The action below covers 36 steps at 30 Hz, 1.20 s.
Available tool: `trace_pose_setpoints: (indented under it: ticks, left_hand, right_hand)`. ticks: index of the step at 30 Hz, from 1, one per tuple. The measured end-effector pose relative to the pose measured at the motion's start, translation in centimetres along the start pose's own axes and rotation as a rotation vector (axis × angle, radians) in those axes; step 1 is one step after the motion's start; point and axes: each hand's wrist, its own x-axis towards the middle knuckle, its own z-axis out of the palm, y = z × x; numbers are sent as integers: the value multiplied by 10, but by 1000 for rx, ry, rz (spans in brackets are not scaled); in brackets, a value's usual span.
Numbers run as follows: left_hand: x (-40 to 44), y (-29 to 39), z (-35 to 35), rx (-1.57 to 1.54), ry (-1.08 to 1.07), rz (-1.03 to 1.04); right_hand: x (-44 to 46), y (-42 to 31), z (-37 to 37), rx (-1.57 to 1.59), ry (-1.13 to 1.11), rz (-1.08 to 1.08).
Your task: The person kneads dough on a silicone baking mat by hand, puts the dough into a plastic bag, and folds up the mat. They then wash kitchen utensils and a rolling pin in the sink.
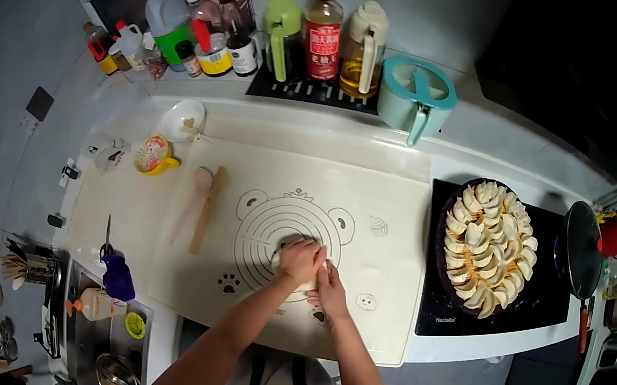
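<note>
Both hands are together over the printed circles of a cream mat point(393, 272). My left hand point(300, 260) presses down with its fingers bent over a pale lump of dough point(277, 259), which is mostly hidden beneath it. My right hand point(330, 290) lies against the right side of the same dough, fingers curled around it. To their left on the mat, a wooden rolling pin point(209, 209) lies beside a pink spoon point(201, 183).
A round tray point(441, 255) of dumplings point(489, 247) sits on the black cooktop point(449, 326), with a pan point(581, 250) farther right. Bottles point(322, 40) and a teal container point(415, 100) line the back. A yellow cup point(155, 156), scissors point(107, 240) and the sink point(85, 335) are at left.
</note>
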Motion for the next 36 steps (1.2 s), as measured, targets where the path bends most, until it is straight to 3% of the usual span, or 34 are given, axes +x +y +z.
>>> trace_pose_setpoints:
  ticks: [2, 3, 4, 6, 8, 9, 12, 13, 16, 17, 20, 22, 24, 27, 29, 30, 32, 34, 36]
  left_hand:
    - [12, -8, -12, -520, -358, -485]
    - [14, -28, -4, -686, -382, -604]
    - [11, -49, 4, -855, -402, -725]
    - [-8, -59, -11, -623, -358, -542]
    - [-37, -53, -30, -319, -227, -297]
    - [-52, -39, -37, -314, -185, -395]
    - [-90, 1, -54, -292, 119, -326]
    - [-104, 6, -54, -286, 50, -303]
    - [-137, 30, -49, -220, 180, -255]
    - [-150, 35, -47, -236, 170, -257]
    - [-178, 47, -57, -304, 160, -208]
    - [-182, 41, -54, -478, 159, -368]
    - [-169, 35, -49, -616, 256, -540]
    - [-158, 32, -24, -927, 307, -803]
    - [-141, 38, -35, -1215, 282, -954]
    - [-137, 32, -33, -1325, 252, -889]
    - [-113, 34, -51, -1390, 234, -791]
    - [-97, 36, -62, -1173, 190, -680]
    - [-106, 21, -45, -914, 153, -555]
  right_hand:
    - [28, 13, 7, 37, -60, -62]
    - [48, 27, 9, 45, -70, -197]
    - [49, 23, 10, 34, -87, -186]
    - [59, 41, 9, -90, -156, -486]
    - [37, 44, 13, 21, -179, -595]
    - [24, 46, 12, 76, -187, -644]
    - [-6, 67, 3, -6, -196, -519]
    - [-13, 76, 4, 24, -175, -595]
    - [-20, 91, -1, 107, -218, -659]
    - [-26, 90, -7, 148, -269, -570]
    - [-31, 89, -1, 266, -101, -316]
    - [-37, 90, 17, -232, 123, -478]
    - [-32, 102, 22, -461, 279, -762]
    - [-20, 116, 20, -125, 189, -673]
    - [-35, 86, 15, 235, 105, -441]
    - [-43, 64, 16, 413, 57, -323]
    - [-52, 36, 17, 433, 6, -402]
    - [-55, 9, 21, 483, -19, -471]
    - [-34, 28, 23, -149, 137, -794]
